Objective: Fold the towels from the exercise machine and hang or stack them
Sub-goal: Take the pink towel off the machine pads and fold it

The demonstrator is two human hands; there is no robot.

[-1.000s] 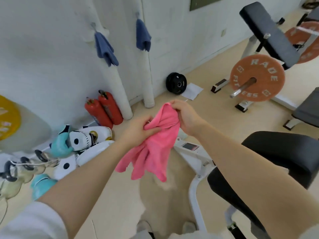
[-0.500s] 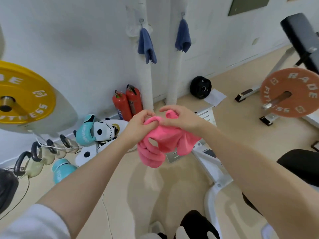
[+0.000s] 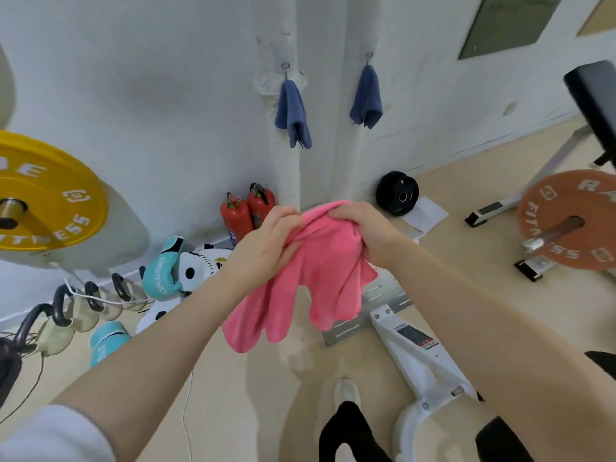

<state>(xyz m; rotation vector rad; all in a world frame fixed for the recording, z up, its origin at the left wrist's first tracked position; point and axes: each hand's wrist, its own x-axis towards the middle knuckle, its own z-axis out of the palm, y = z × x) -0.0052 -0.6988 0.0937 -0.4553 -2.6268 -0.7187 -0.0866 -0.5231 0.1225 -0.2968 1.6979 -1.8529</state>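
Towel [image 3: 313, 278], pink and bunched up, hung in the air in front of the person. Left hand [image 3: 266, 243] and right hand [image 3: 363, 228] both squeezed its top edge tight. It could fold crooked, because the corners weren't matched.

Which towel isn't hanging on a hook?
The pink towel: both hands hold it, while the two blue towels hang from wall hooks.
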